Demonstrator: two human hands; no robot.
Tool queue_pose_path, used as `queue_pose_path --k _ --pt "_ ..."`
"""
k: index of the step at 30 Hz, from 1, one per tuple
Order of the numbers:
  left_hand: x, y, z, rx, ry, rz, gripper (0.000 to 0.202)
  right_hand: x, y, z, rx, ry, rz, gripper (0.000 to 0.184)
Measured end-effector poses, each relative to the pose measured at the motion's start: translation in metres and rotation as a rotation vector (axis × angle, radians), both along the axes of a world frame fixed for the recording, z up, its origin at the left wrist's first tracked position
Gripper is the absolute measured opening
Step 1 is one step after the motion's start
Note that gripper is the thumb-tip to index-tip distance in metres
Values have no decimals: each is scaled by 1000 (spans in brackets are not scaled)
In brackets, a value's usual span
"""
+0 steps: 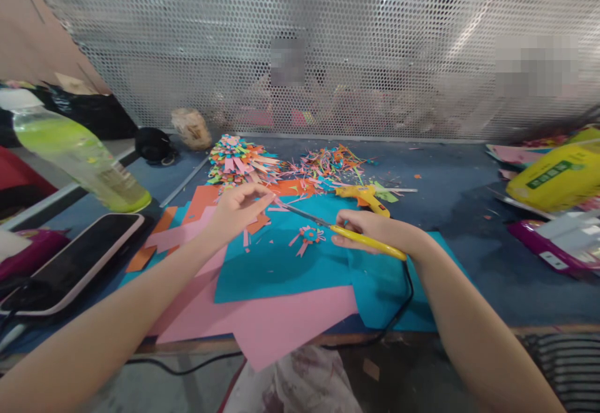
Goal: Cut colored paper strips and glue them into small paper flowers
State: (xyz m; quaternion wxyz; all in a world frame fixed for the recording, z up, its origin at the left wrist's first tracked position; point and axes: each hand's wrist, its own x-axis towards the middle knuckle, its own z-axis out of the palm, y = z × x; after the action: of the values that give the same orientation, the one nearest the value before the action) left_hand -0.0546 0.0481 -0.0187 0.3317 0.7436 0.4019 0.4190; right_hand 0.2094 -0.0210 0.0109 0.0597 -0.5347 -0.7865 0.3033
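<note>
My left hand (244, 210) is closed in a pinch on a small pink paper strip (278, 202). In my right hand (370, 228) are scissors (304, 214) with long yellow handles, their blade tips touching or close beside the strip. Beneath the blades, a small paper flower (309, 234) with a blue and orange centre and pink tails lies on a blue sheet (281, 269). Tiny pink offcuts are scattered around it. A yellow glue gun (363, 196) rests just behind my right hand.
Piled paper rosettes (241, 160) and a heap of cut strips (332, 162) stand at the back, before a perforated metal screen (328, 107). On the left are a bottle (79, 157) and a phone (77, 263); a yellow packet (557, 172) is right. A black cable (407, 294) crosses the front edge.
</note>
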Motion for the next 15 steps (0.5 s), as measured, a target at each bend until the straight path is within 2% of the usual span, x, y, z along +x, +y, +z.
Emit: queue_pose_path --k 15 --pt "1 -1 3 -47 3 28 21 4 1 -6 -11 32 40 32"
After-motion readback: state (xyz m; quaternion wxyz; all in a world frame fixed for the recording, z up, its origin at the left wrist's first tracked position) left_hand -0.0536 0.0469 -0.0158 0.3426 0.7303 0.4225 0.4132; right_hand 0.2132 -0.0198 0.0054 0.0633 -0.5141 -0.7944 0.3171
